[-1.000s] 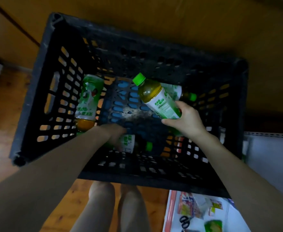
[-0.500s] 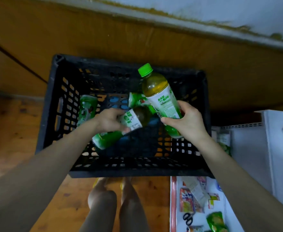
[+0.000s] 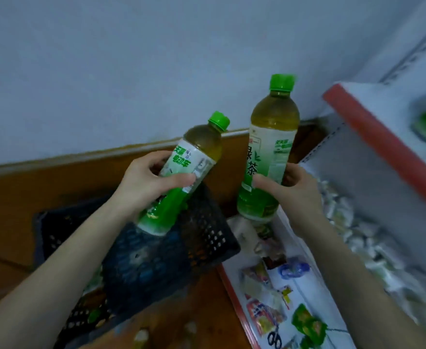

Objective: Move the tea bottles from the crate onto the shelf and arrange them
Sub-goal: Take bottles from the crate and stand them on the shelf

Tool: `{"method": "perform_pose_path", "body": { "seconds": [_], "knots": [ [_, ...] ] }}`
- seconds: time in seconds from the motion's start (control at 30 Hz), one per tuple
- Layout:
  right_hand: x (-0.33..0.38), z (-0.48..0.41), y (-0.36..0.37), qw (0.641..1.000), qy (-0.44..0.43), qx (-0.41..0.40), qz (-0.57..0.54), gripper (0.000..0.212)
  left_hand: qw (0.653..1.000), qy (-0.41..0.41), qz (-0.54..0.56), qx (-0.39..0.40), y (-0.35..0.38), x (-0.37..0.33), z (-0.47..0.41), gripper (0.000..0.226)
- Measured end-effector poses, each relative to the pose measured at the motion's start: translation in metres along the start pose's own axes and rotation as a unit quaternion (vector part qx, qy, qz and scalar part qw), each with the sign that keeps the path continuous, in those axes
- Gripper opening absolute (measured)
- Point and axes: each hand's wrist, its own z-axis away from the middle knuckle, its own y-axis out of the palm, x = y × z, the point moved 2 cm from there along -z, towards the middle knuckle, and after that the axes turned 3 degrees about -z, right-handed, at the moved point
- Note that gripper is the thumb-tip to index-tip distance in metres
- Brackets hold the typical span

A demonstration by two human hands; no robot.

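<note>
While the black plastic crate (image 3: 202, 238) sits low in the lower left of the frame, both hands are raised above it at mid-frame, each closed around a green-capped tea bottle. The left hand (image 3: 149, 182) wraps the left bottle (image 3: 181, 172), which tilts to the right. The right hand (image 3: 292, 190) grips the right bottle (image 3: 267, 152), nearly upright. A red-edged shelf (image 3: 383, 147) runs down the right side, with snack packets (image 3: 264, 318) below it.

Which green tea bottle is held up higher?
The green-capped tea bottle in the right hand: its cap sits higher and it stands nearly upright, while the left hand's bottle tilts lower.
</note>
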Motion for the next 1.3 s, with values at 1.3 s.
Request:
{"method": "perform_pose_path", "body": {
  "seconds": [1.3],
  "knots": [
    [0.025, -0.012, -0.382, 0.978, -0.091, -0.183, 0.034, 0.036, 0.965, 0.205, 0.085, 0.142, 0.319, -0.208, -0.021, 0.057]
  ]
}}
